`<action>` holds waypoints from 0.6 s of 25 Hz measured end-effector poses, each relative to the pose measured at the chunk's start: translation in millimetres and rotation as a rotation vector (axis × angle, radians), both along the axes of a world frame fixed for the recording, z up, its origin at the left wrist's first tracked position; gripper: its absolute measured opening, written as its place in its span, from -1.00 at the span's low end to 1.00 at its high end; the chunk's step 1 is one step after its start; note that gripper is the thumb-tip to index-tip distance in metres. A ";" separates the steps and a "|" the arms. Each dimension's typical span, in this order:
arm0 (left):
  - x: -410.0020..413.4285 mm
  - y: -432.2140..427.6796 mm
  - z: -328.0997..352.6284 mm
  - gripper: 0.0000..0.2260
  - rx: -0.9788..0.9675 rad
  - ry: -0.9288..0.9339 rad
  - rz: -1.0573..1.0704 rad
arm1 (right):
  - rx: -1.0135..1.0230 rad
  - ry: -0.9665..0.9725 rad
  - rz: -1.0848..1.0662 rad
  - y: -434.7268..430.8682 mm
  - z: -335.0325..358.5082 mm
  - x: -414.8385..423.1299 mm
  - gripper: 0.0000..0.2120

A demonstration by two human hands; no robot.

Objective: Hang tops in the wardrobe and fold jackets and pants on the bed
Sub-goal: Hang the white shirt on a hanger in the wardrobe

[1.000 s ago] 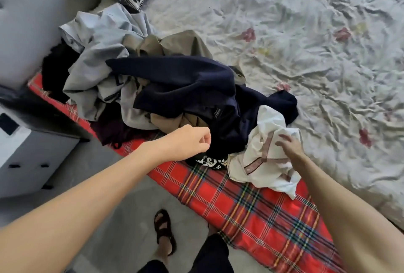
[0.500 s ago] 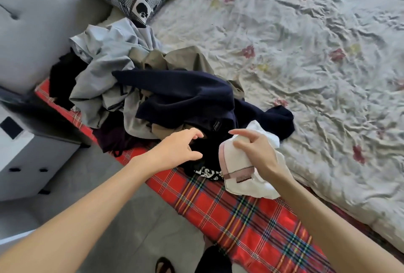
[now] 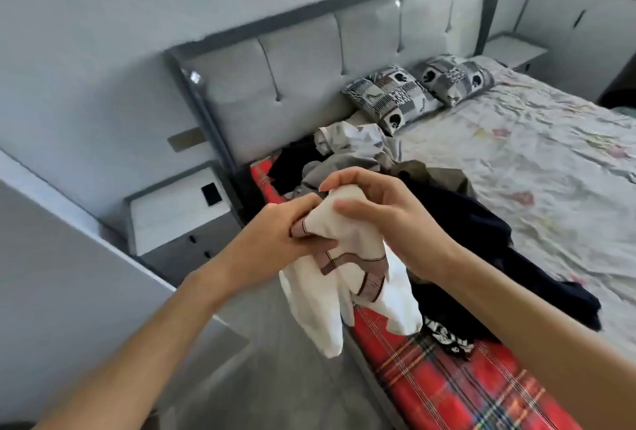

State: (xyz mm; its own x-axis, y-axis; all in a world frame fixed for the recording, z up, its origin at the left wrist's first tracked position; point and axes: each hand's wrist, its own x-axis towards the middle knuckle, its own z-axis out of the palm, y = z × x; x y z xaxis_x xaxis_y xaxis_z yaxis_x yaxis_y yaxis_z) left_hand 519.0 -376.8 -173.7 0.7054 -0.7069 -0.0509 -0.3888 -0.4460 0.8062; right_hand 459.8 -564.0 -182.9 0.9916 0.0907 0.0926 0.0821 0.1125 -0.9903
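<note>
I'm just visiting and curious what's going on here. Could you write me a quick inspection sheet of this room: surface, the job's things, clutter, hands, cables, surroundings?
Surface: bed with a crumpled floral sheet; a red plaid blanket along its near edge.
Job's things: white top with brown trim, hanging from both hands above the bed's edge; clothes pile of navy, grey and olive garments on the bed.
Clutter: two patterned pillows by the headboard.
Hands: left hand grips the top's bunched upper part; right hand curls its fingers over it.
Cables: nothing seen.
Surroundings: padded grey headboard, nightstand with a dark flat object on top, grey floor.
</note>
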 end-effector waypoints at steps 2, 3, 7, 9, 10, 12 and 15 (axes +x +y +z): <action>-8.5 58.6 24.4 -0.83 -0.030 -0.107 0.118 | 0.038 -0.035 0.112 46.7 19.9 15.6 -0.77; -13.9 89.8 38.0 -0.88 -0.051 -0.145 0.165 | 0.063 -0.043 0.165 70.2 28.0 24.8 -0.71; -31.0 191.6 82.3 -0.89 -0.121 -0.139 0.349 | -0.065 -0.193 0.331 156.7 43.1 62.3 -0.63; -37.9 230.9 98.9 -0.90 -0.125 -0.159 0.413 | -0.249 -0.329 0.429 207.0 47.1 82.3 -0.56; -42.5 247.8 105.5 -0.88 -0.118 -0.175 0.447 | -0.277 -0.383 0.512 232.2 49.9 90.0 -0.57; -56.1 280.6 115.3 -0.86 -0.111 -0.187 0.539 | -0.261 -0.427 0.701 282.8 59.1 102.2 -0.72; -93.4 334.4 129.1 -0.74 -0.098 -0.277 0.816 | -0.178 -0.485 1.000 366.5 77.9 109.4 -0.74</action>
